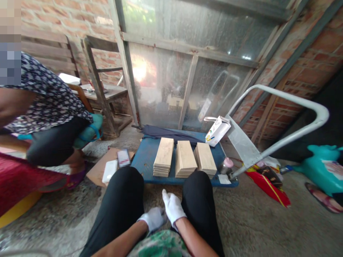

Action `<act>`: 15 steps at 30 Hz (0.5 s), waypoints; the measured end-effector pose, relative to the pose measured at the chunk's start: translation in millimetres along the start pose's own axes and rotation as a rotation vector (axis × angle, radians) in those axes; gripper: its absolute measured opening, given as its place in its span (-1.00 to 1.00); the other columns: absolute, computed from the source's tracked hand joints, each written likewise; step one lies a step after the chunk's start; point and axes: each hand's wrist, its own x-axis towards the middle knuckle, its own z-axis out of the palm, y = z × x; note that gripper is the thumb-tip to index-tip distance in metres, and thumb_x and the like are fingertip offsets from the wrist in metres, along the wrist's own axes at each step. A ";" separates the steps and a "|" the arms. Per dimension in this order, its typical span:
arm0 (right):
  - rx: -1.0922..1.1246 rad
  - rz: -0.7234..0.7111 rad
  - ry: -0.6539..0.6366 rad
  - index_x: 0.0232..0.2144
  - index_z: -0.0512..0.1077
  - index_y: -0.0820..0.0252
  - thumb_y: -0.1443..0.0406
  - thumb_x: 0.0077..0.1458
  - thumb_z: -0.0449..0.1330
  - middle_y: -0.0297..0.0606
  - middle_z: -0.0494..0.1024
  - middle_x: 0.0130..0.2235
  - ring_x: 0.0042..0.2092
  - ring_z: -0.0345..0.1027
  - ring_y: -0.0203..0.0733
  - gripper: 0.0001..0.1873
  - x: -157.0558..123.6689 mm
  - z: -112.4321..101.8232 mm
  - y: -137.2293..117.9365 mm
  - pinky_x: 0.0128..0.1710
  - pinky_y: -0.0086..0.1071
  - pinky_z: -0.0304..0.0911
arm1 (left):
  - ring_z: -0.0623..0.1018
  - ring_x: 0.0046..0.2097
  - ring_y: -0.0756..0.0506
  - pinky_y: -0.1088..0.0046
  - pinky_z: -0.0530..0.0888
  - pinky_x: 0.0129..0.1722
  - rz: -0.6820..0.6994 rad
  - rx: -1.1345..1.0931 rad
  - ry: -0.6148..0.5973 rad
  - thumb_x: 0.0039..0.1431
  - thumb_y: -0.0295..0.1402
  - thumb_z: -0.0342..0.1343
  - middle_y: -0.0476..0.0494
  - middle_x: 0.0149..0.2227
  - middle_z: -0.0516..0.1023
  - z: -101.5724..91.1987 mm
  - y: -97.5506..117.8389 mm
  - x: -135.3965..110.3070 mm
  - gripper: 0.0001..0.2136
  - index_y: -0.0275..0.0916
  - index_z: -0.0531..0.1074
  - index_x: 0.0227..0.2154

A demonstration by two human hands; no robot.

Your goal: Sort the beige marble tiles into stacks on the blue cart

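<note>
Through the head camera I am seeing two white-gloved hands: the left hand (153, 219) is curling beside the right hand (173, 206), and both are hovering below the near edge of the cart (146, 157). I cannot tell whether they are touching or pinching anything. Along that edge, a left stack (163, 153), a middle stack (185, 153) and a right stack (205, 157) of thin boards are standing apart. I am judging this a pause between handlings; taking a board would be calling for raising a hand over the edge. Beyond, an umbrella (171, 134) is lying along the far edge, and a bag (218, 131) is standing at the far right corner.
</note>
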 end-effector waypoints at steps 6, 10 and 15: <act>0.039 0.051 0.014 -0.47 0.39 0.15 -0.01 0.35 -0.23 -0.10 0.59 -0.31 -0.23 0.47 -0.11 -0.41 1.2 -9.4 15.3 -0.23 -0.36 0.19 | 0.57 -0.16 -0.15 0.41 0.41 -0.20 -0.138 0.073 -0.025 0.27 -0.17 -0.18 -0.26 -0.18 0.59 12.9 -9.0 11.0 -0.59 -0.26 0.54 -0.23; 0.084 0.058 0.003 -0.50 0.36 0.14 -0.07 0.33 -0.25 -0.14 0.58 -0.35 -0.29 0.44 -0.14 -0.37 -0.3 -10.3 15.5 -0.26 -0.38 0.19 | 0.58 -0.16 -0.20 0.38 0.43 -0.21 -0.141 0.128 -0.036 0.28 -0.14 -0.21 -0.31 -0.17 0.60 11.6 -8.0 9.4 -0.54 -0.29 0.55 -0.17; 0.107 0.044 -0.044 -0.46 0.44 0.19 -0.12 0.30 -0.24 -0.09 0.59 -0.30 -0.22 0.45 -0.12 -0.31 -2.4 -9.4 13.4 -0.20 -0.39 0.22 | 0.59 -0.15 -0.22 0.35 0.46 -0.19 -0.152 0.114 -0.058 0.23 -0.15 -0.16 -0.32 -0.18 0.61 8.1 -5.7 3.8 -0.56 -0.29 0.57 -0.17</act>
